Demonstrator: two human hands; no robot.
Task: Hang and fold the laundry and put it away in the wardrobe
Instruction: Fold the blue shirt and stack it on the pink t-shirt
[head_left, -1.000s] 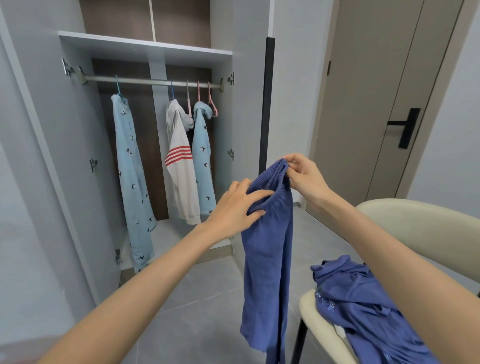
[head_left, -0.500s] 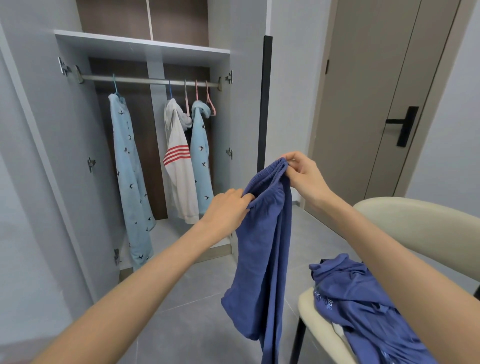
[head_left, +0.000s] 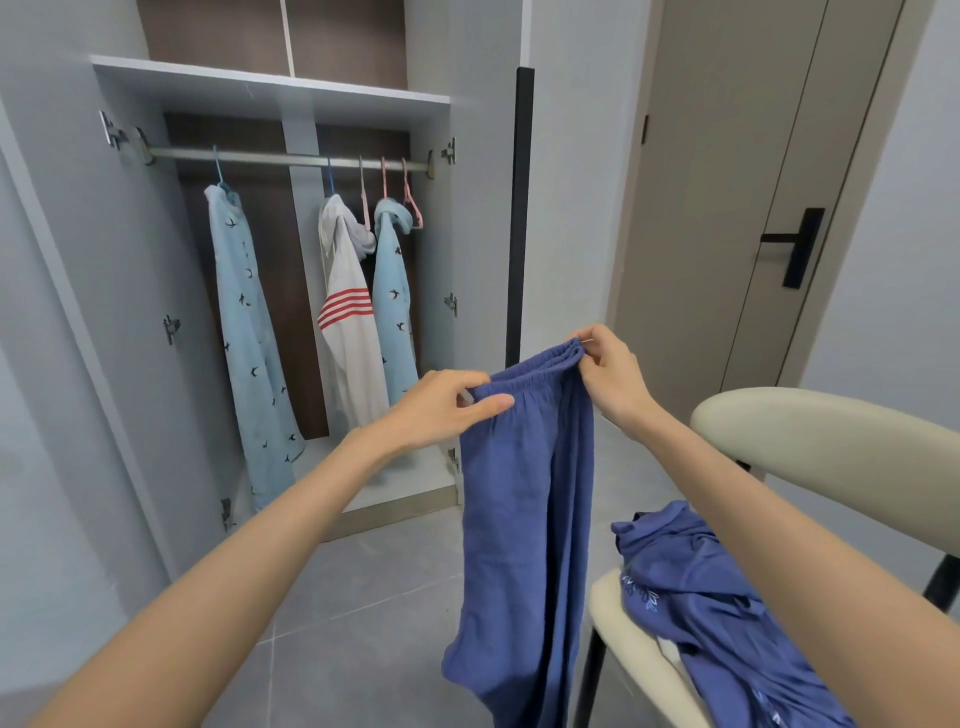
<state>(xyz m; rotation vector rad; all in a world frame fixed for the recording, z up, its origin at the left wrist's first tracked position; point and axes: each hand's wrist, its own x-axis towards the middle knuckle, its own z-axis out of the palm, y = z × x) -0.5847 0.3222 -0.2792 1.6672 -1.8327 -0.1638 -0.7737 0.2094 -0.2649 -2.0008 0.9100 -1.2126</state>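
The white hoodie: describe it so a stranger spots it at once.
Look in the open wardrobe, under its rail. The white hoodie hangs in the middle. Its left neighbour and right neighbour are pale blue with dark birds; it alone is white with red stripes.

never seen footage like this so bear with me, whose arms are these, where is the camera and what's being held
There is no machine here: the single view comes from a wide-angle camera worn on a person's head, so the two bare arms are the wearer's own. The left hand and right hand each pinch the waistband of blue trousers, which hang down. Another blue garment lies crumpled on the cream chair. In the open wardrobe, clothes hang from the rail.
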